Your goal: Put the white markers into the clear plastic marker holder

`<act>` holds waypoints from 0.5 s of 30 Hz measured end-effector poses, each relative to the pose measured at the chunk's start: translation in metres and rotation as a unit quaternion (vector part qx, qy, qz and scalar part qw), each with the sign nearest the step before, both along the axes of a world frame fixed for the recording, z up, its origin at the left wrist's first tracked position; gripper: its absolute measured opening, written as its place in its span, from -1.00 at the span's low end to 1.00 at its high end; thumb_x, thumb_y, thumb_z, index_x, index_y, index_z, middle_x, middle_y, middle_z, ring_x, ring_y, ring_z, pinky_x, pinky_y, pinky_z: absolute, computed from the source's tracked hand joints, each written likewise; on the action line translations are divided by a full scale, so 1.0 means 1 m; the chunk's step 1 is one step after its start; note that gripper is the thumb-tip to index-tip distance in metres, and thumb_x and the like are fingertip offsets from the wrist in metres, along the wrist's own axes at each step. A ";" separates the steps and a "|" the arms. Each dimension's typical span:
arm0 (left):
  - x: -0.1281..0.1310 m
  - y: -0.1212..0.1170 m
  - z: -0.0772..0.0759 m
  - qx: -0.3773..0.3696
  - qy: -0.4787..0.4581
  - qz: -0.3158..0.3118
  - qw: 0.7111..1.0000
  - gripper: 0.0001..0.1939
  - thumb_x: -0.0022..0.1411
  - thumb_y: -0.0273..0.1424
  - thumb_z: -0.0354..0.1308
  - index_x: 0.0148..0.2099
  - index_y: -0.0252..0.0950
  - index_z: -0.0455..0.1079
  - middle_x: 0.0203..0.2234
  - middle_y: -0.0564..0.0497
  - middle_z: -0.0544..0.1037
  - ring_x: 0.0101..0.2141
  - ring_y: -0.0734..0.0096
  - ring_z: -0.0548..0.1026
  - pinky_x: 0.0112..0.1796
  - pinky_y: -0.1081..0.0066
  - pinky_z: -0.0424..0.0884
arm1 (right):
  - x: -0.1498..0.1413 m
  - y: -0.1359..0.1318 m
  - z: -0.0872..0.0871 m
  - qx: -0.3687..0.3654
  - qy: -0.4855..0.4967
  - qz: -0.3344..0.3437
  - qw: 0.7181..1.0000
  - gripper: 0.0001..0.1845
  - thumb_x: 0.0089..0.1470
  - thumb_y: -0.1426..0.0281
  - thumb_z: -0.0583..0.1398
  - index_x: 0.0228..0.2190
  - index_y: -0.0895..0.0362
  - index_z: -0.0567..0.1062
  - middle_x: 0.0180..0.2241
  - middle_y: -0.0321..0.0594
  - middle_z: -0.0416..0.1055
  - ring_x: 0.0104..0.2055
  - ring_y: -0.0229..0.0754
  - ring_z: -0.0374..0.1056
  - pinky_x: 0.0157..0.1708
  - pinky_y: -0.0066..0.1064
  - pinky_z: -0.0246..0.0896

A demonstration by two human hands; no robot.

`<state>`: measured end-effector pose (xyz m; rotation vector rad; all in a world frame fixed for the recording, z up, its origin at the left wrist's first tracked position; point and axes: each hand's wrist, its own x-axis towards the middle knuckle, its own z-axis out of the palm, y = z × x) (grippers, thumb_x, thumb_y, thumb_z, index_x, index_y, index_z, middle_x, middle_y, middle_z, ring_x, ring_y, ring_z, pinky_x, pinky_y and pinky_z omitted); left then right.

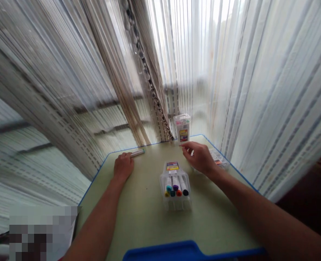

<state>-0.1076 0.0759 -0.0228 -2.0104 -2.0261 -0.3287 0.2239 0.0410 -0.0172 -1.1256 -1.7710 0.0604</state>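
Note:
At the far left of the table, the fingers of my left hand (123, 167) are closed around one end of a white marker (138, 153) with a green tip. My right hand (200, 156) is at the far right with thumb and forefinger pinched; anything between them is too small to make out. Just beyond those fingertips stands a clear plastic marker box (182, 129) with a coloured label. Between my forearms, an opened clear case (176, 203) holds several white markers with yellow, teal, purple, orange and black caps facing me.
Partly behind my right wrist lies another clear tray (222, 162) with an orange label. The pale green table (149, 224) has a blue rim and a blue raised front edge (163, 250). String curtains (217, 72) hang right behind it.

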 end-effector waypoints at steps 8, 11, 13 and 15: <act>-0.001 0.005 -0.002 -0.015 0.026 -0.006 1.000 -0.64 0.35 -0.35 -0.02 0.01 -0.36 0.52 -0.06 -0.30 0.53 0.02 -0.08 0.44 0.01 0.09 0.39 | 0.001 -0.003 0.003 -0.002 -0.015 0.000 1.000 -0.80 0.16 0.49 0.17 -0.26 0.20 0.62 -0.42 -0.15 0.57 -0.49 -0.22 0.40 -0.35 -0.40 0.28; 0.012 -0.007 -0.001 -0.023 0.025 -0.042 0.999 -0.68 0.38 -0.34 -0.01 -0.03 -0.35 0.52 -0.04 -0.27 0.52 0.06 -0.07 0.42 0.06 0.09 0.35 | 0.000 -0.004 0.002 -0.005 -0.017 0.001 1.000 -0.79 0.15 0.49 0.17 -0.26 0.19 0.62 -0.41 -0.16 0.58 -0.49 -0.23 0.40 -0.35 -0.40 0.28; 0.025 -0.016 0.000 -0.038 0.022 -0.079 0.996 -0.69 0.42 -0.35 -0.03 -0.04 -0.34 0.51 -0.03 -0.24 0.53 0.06 -0.01 0.42 0.10 0.11 0.31 | -0.001 -0.003 0.001 -0.009 -0.016 0.005 1.000 -0.80 0.14 0.49 0.18 -0.26 0.19 0.62 -0.41 -0.15 0.58 -0.49 -0.22 0.41 -0.36 -0.40 0.28; 0.039 -0.022 0.000 -0.057 0.018 -0.112 0.992 -0.69 0.45 -0.39 -0.06 -0.04 -0.34 0.50 -0.06 -0.21 0.56 0.03 0.06 0.45 0.07 0.17 0.34 | -0.002 -0.003 0.000 -0.017 -0.013 0.011 1.000 -0.80 0.15 0.49 0.18 -0.28 0.20 0.63 -0.43 -0.15 0.58 -0.49 -0.22 0.42 -0.37 -0.40 0.28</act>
